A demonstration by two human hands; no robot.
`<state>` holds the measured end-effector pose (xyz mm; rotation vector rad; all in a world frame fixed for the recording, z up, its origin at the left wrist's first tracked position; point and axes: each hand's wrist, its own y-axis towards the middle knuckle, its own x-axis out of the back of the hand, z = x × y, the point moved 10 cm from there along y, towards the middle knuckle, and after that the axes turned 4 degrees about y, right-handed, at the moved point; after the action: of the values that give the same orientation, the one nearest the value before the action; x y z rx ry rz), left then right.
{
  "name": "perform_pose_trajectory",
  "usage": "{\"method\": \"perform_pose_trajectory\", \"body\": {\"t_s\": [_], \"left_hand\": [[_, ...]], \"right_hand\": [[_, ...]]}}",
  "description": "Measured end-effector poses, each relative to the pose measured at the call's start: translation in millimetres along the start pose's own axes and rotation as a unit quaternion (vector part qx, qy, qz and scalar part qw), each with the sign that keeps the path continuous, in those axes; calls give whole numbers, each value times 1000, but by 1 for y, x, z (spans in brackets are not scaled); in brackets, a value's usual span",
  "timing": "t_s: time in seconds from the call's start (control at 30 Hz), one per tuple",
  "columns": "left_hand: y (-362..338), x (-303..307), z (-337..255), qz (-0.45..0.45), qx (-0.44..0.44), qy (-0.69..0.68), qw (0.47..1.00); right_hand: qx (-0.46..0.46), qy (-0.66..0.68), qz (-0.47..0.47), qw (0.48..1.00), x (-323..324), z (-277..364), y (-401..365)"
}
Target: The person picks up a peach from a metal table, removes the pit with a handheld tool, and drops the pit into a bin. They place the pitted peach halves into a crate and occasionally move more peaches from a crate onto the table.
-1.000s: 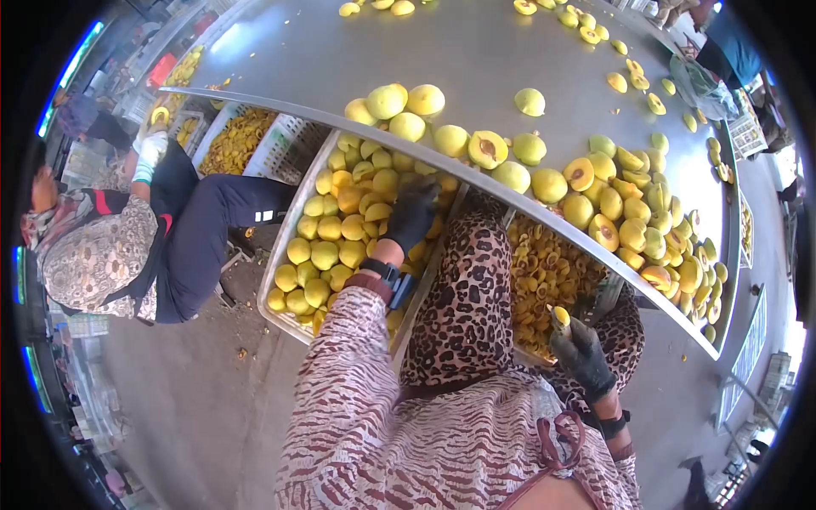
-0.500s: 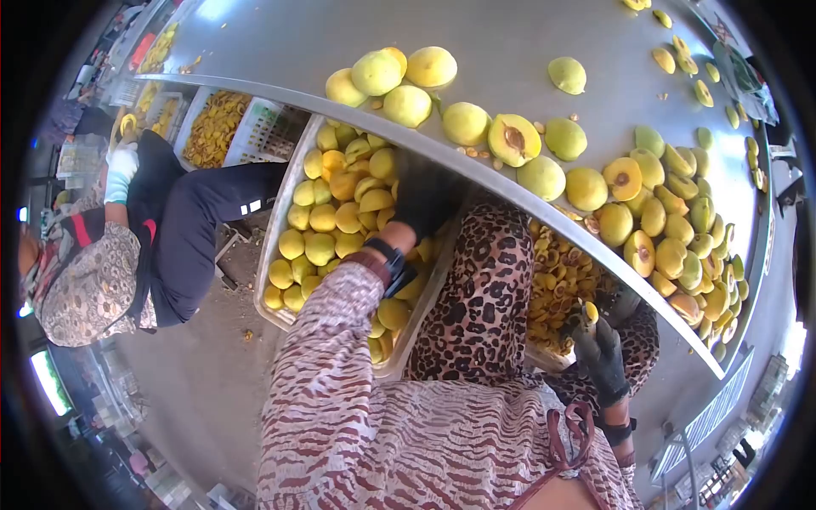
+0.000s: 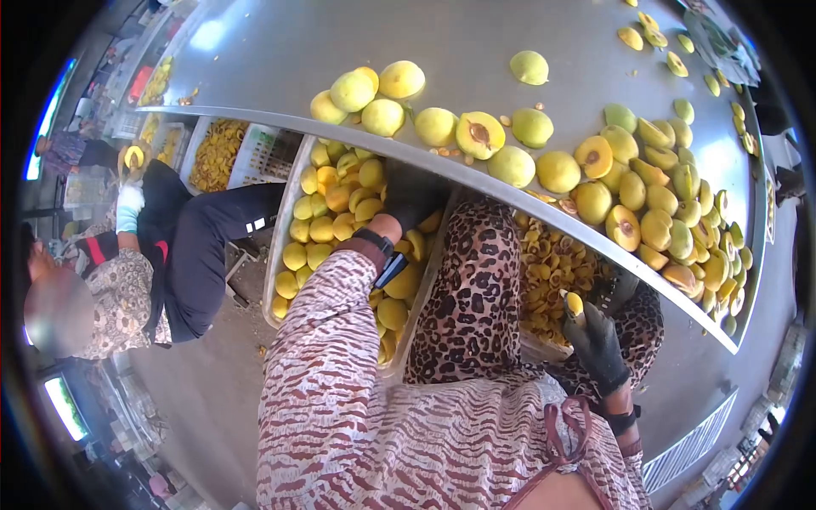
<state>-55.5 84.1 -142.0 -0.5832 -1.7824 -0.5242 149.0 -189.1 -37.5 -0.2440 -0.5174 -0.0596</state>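
Observation:
My left hand (image 3: 414,195), in a black glove, reaches into a crate (image 3: 280,293) of whole yellow stone fruit (image 3: 320,229). Its fingers are dark, partly beneath the table edge, and hidden among the fruit. A watch (image 3: 391,262) sits on that wrist. On the other side, my right hand (image 3: 597,344), also black-gloved, is closed around a small yellow thing with a pale tip (image 3: 575,303); I cannot tell whether it is a tool or a piece of fruit. Below it stands a container of cut yellow pieces (image 3: 548,272), by my leopard-print trouser leg (image 3: 472,289).
On the metal table (image 3: 476,51) lie whole fruit (image 3: 435,127), a halved one with its stone (image 3: 480,136), and a large heap (image 3: 654,200) at right. To the left a co-worker (image 3: 119,280) sits holding cut fruit, beside a white crate of pieces (image 3: 218,153).
The view has shifted slightly, so the table and its fruit sit lower and further left at the right side. My left hand stays in the crate; my right hand still grips the yellow thing.

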Motion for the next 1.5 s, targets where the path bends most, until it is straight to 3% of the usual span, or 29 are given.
{"method": "perform_pose_trajectory", "body": {"t_s": [0.07,0.13,0.2,0.23,0.3,0.33,0.43,0.53,0.57,0.6,0.63,0.67,0.7,0.73,0.77,0.8,0.9,0.97,1.07,1.13,1.2,1.23,1.27,1.33,1.4,1.43,1.47,1.5], "left_hand": [[-13,-1,-6,26,-6,-21,999],[-45,-22,8,83,136,-50,986],[-79,8,-28,-94,49,179,978],[-76,8,-31,-107,34,174,978],[-79,-2,-19,-26,71,124,989],[-73,0,-20,-34,64,129,989],[-58,5,-22,-26,72,180,981],[-62,11,-2,26,103,133,985],[-71,52,8,-120,174,40,977],[-87,90,16,-261,237,-58,934],[-93,123,-4,-369,197,-7,908],[-88,140,-19,-375,196,-4,906],[-75,158,-47,-390,125,-32,912],[-63,170,-70,-402,53,-59,912],[-46,173,-83,-384,21,-46,922],[-23,168,-85,-344,24,-57,937],[26,151,-97,-265,39,46,962],[64,114,-98,-52,52,148,986],[86,113,-100,16,50,165,985],[92,119,-85,-14,28,139,990],[97,106,-82,96,12,9,995],[98,119,-91,17,-28,2,999],[83,126,-73,-124,5,-330,936],[42,138,-104,-117,170,-584,785],[10,145,-173,-62,41,-726,683],[-22,180,-203,-212,-115,-423,874],[-23,146,-209,-62,-62,-650,755],[-32,141,-223,-54,-67,-660,746]], "right_hand": [[-4,13,8,1000,3,-5,-4],[-14,20,5,1000,1,-19,-14],[90,-81,-35,992,2,-13,-19],[64,-52,-51,995,8,3,-16],[38,-43,-35,998,4,-1,-18],[17,-33,-9,999,-1,-5,-15],[56,-23,-54,997,7,4,-19],[81,31,-93,992,25,22,-26],[75,71,-161,982,40,26,-32],[66,110,-225,966,53,25,-38],[74,120,-245,959,51,10,-40],[80,122,-246,958,44,-7,-38],[42,-74,-140,987,12,-28,-28],[0,-266,-28,963,-20,-58,-24],[44,-211,-73,974,-27,-69,-28],[51,-212,-78,973,-18,-53,-23],[41,-34,-194,980,26,-23,-43],[32,-15,-205,978,39,-23,-50],[27,15,-206,978,44,-32,-59],[35,30,-208,977,45,-29,-59],[51,70,-212,973,51,-17,-64],[52,75,-218,972,53,-14,-64],[69,98,-216,969,54,-10,-63],[80,125,-214,965,54,3,-61],[79,175,-173,966,52,25,-48],[71,174,-171,967,50,31,-42],[110,155,-198,962,53,45,-39],[150,135,-225,953,57,59,-38]]}}
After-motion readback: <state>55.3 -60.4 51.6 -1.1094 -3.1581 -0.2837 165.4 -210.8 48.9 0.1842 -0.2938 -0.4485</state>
